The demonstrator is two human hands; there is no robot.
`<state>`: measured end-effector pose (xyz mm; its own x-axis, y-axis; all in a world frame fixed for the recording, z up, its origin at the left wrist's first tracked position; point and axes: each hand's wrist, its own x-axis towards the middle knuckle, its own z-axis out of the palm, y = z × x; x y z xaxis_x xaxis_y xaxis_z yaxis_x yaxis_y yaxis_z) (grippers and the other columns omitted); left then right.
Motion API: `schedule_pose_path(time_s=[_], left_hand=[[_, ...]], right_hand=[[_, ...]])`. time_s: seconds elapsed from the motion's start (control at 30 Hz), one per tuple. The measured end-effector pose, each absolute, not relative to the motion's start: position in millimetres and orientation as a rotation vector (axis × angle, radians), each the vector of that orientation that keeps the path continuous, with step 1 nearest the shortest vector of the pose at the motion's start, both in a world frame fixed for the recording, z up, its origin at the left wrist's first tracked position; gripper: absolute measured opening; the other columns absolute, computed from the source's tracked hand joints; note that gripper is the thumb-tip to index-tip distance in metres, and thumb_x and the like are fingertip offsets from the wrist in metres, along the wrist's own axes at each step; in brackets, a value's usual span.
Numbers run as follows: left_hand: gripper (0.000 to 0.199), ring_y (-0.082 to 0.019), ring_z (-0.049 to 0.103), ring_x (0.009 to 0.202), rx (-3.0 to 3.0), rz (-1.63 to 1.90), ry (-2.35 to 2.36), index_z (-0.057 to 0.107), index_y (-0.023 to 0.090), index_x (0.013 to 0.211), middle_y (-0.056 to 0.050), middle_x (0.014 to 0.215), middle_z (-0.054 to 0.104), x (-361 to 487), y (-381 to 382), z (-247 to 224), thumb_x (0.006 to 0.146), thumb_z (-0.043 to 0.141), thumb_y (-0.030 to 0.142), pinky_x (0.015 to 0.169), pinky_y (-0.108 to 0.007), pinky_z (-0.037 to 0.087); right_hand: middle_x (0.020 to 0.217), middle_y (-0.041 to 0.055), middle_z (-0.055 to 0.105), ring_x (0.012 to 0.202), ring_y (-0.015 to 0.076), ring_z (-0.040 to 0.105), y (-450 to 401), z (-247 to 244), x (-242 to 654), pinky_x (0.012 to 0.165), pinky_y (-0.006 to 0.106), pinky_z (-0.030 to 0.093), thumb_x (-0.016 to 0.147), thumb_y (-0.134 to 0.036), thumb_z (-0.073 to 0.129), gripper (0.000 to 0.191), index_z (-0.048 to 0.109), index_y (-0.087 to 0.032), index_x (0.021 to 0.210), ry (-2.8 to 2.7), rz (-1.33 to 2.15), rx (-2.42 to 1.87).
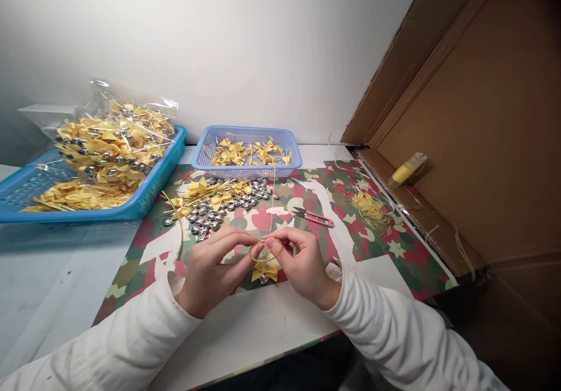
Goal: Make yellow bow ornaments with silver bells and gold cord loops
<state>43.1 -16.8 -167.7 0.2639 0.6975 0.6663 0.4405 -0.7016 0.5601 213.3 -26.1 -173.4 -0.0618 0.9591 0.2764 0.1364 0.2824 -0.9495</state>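
Observation:
My left hand (218, 265) and my right hand (302, 262) meet at the middle of the table, fingertips pinched on opposite sides of a thin gold ring (258, 260). A yellow bow (265, 270) with a silver bell (263, 279) hangs just below the ring, between the hands. A thin yellow thread (273, 204) runs upward from the fingertips. Beyond the hands lie loose silver bells (205, 222), yellow bows (197, 187) and gold cords (179, 221). Pink-handled thread snips (312, 217) rest to the right, blades partly apart.
A blue basket (175, 163) at the left holds bagged bows and bells. The smaller blue basket (248, 172) at the back holds finished-looking bow rings. Yellow thread scraps (372, 211) lie at the right, near a glue bottle (407, 170) and a cardboard wall (473, 122).

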Motion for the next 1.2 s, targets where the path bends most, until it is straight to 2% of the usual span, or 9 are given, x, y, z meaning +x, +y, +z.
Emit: schedule_pose_path(time_s=[0.2,0.43,0.57,0.83,1.03,1.2], left_hand=[[0.005,-0.012,0.067,0.067,2.267,1.47,1.019,0.069,0.018,0.083,-0.001,0.076,0.072,41.4,-16.5,-168.2,0.082,0.069,0.013,0.064,-0.022,0.054],[0.012,-0.013,0.068,0.07,2.326,1.514,0.96,0.069,0.018,0.087,-0.003,0.08,0.073,41.6,-17.0,-163.7,0.081,0.068,0.007,0.066,-0.024,0.056],[0.013,-0.013,0.067,0.068,2.327,1.528,0.929,0.069,0.018,0.086,-0.003,0.078,0.073,42.5,-17.5,-161.2,0.081,0.068,0.006,0.065,-0.024,0.056],[0.011,-0.014,0.067,0.068,2.316,1.445,0.906,0.068,0.017,0.084,-0.003,0.076,0.072,41.7,-16.5,-164.5,0.082,0.066,0.006,0.064,-0.025,0.054],[0.009,-0.013,0.065,0.066,2.26,1.368,0.936,0.068,0.018,0.081,-0.002,0.074,0.072,41.7,-18.0,-161.5,0.084,0.065,0.011,0.062,-0.023,0.053],[0.01,-0.012,0.064,0.064,2.227,1.278,0.953,0.068,0.019,0.077,-0.001,0.072,0.071,43.9,-18.5,-160.4,0.087,0.064,0.016,0.062,-0.023,0.05]], right_hand=[[0.06,0.0009,0.06,0.054,0.0093,0.05,-26.4,-170.2,214.3,0.051,0.022,0.041,0.085,-0.02,0.061,0.015,0.074,-0.013,0.081,-1.58,0.75,-1.014],[0.057,-0.0039,0.053,0.054,0.0091,0.049,-27.0,-167.9,215.7,0.059,0.026,0.041,0.081,-0.018,0.064,0.006,0.069,-0.014,0.083,-1.702,0.378,-0.981],[0.057,-0.0038,0.053,0.054,0.0085,0.049,-27.0,-168.6,215.9,0.059,0.025,0.04,0.083,-0.016,0.062,0.009,0.065,-0.016,0.074,-1.693,0.378,-1.006],[0.059,-0.0037,0.058,0.055,0.0081,0.049,-24.5,-169.9,217.0,0.061,0.025,0.039,0.085,-0.017,0.058,0.012,0.065,-0.017,0.075,-1.739,0.471,-0.995],[0.058,-0.0034,0.057,0.055,0.0099,0.05,-22.5,-169.0,221.4,0.066,0.031,0.034,0.085,-0.022,0.054,0.014,0.064,-0.018,0.077,-1.874,0.457,-1.018],[0.058,-0.0032,0.055,0.055,0.01,0.047,-20.0,-169.7,223.2,0.067,0.032,0.03,0.083,-0.02,0.047,0.018,0.057,-0.018,0.068,-1.974,0.385,-0.984]])
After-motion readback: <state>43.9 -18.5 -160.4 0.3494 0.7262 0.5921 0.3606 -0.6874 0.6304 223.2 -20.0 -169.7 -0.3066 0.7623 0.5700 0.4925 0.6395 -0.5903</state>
